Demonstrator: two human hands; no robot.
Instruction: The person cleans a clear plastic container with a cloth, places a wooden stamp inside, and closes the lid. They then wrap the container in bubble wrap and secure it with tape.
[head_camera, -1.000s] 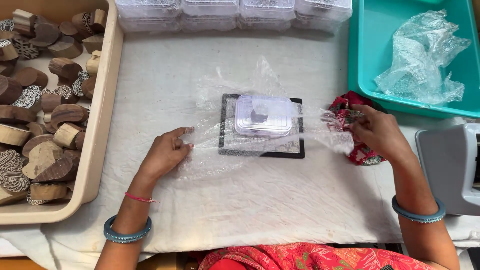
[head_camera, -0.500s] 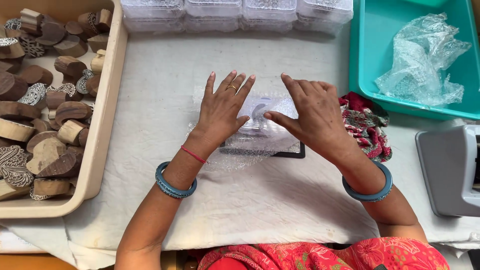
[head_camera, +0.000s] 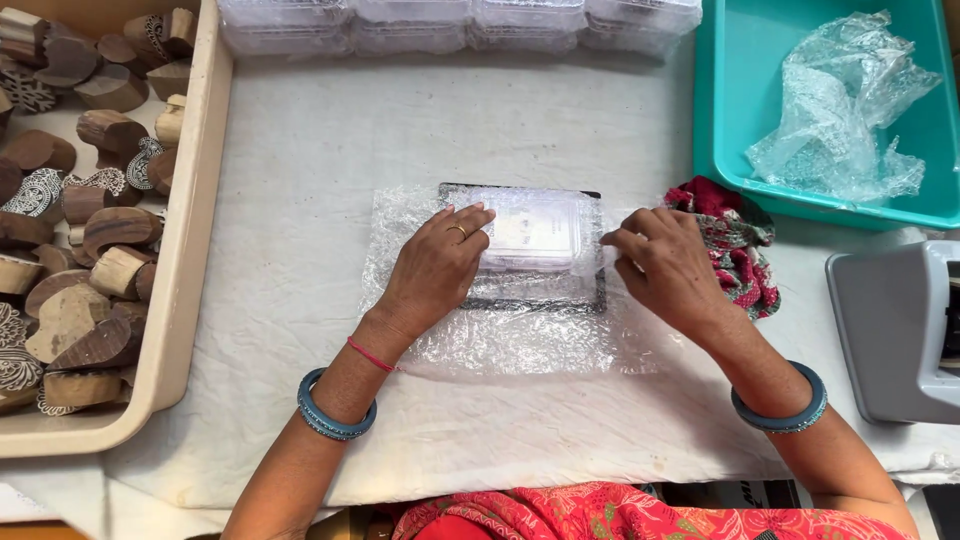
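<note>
A small clear plastic box (head_camera: 535, 232) sits on a black-framed flat pad (head_camera: 530, 298) in the middle of the white cloth. A sheet of bubble wrap (head_camera: 500, 340) is folded over the box and spreads out below it. My left hand (head_camera: 435, 265) lies flat on the wrap, its fingers pressing against the box's left side. My right hand (head_camera: 665, 265) pinches the wrap's right edge just beside the box. Both wrists wear blue bangles.
A beige tray (head_camera: 195, 270) at the left holds several carved wooden stamp blocks (head_camera: 90, 240). Clear plastic boxes (head_camera: 460, 22) line the far edge. A teal bin (head_camera: 730, 120) with crumpled plastic wrap (head_camera: 845, 110) stands at the back right. A red patterned cloth (head_camera: 735, 250) and a grey machine (head_camera: 895, 330) lie right.
The hands had pressed flat on the box with the wrap over it. Now they have parted to either side, the left one holding the wrap down and the right one pinching its edge.
</note>
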